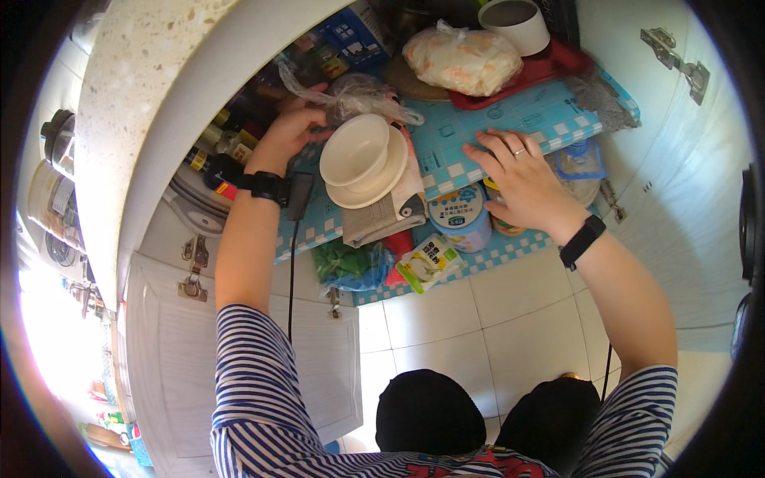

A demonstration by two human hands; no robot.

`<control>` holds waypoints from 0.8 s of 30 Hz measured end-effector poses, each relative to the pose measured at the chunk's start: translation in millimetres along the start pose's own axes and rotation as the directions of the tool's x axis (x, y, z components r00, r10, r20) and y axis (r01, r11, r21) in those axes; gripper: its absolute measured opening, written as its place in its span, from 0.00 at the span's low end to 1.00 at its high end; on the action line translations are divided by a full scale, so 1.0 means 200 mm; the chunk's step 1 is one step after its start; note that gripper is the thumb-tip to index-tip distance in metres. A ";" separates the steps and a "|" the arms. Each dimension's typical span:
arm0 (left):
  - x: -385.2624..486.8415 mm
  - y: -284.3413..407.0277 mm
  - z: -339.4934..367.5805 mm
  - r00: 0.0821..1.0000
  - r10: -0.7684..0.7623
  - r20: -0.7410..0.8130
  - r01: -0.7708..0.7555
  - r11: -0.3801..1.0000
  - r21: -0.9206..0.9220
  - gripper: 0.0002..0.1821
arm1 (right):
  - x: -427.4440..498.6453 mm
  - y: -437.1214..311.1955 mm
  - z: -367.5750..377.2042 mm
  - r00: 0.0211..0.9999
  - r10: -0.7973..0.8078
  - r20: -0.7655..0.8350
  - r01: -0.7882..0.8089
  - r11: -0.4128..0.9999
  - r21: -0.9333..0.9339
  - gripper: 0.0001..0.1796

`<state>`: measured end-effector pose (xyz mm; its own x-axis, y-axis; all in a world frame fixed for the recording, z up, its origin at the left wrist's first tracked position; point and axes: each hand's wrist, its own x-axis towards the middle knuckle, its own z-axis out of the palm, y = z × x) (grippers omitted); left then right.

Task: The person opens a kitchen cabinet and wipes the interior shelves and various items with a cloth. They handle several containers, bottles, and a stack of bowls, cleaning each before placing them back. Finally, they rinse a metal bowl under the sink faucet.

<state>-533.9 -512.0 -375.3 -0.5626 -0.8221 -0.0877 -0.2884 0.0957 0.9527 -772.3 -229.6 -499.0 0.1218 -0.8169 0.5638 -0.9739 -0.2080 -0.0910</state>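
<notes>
On the upper cabinet shelf [460,137], lined with blue checked film, my left hand [302,125] reaches in beside a crumpled clear plastic bag [361,95]; whether its fingers grip the bag is unclear. Just in front of that bag, a white bowl [355,149] rests tilted on a white plate [382,179], both on a folded cloth with a fish print [382,218]. My right hand [508,161] lies with spread fingers on the shelf's front edge, holding nothing. A tied bag with pale orange-patterned contents [463,60] stands behind it on a red tray [538,74].
Below are a lidded tin [460,218], a green and white packet [429,263] and a bag of leafy greens [352,263]. Dark bottles [221,170] crowd the left. Open cabinet doors [239,358] flank me; the stone countertop edge [143,77] overhangs at left.
</notes>
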 end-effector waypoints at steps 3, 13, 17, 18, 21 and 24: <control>0.00 -0.02 0.00 0.999 0.036 0.014 -0.038 0.980 0.194 0.27 | 0.00 0.00 0.00 1.000 0.000 -0.001 0.000 1.000 -0.003 0.47; 0.10 -0.08 -0.04 0.948 0.084 -0.306 -0.099 0.995 -0.033 0.13 | 0.00 0.00 0.00 1.000 0.004 -0.006 -0.004 1.000 -0.016 0.48; 0.13 -0.09 -0.03 0.918 0.143 -0.371 -0.222 0.958 -0.180 0.15 | 0.00 -0.01 0.00 1.000 0.017 0.002 -0.017 1.000 -0.022 0.49; 0.14 -0.09 -0.03 0.911 0.162 -0.379 -0.261 0.938 -0.227 0.16 | 0.00 -0.01 0.00 1.000 0.013 0.002 -0.013 1.000 -0.022 0.49; 0.15 -0.09 -0.07 0.921 0.197 -0.335 -0.351 0.793 -0.498 0.15 | -0.01 0.00 0.00 1.000 0.005 0.007 -0.005 1.000 -0.018 0.48; 0.13 -0.07 -0.12 0.953 0.100 -0.287 -0.268 0.723 -0.637 0.16 | -0.01 0.01 0.00 1.000 0.003 0.003 -0.003 1.000 -0.008 0.48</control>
<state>-526.3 -547.9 -383.7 -0.3427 -0.9346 0.0954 0.4361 -0.0683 0.8973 -773.4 -229.3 -500.4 0.1199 -0.8192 0.5609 -0.9757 -0.2016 -0.0857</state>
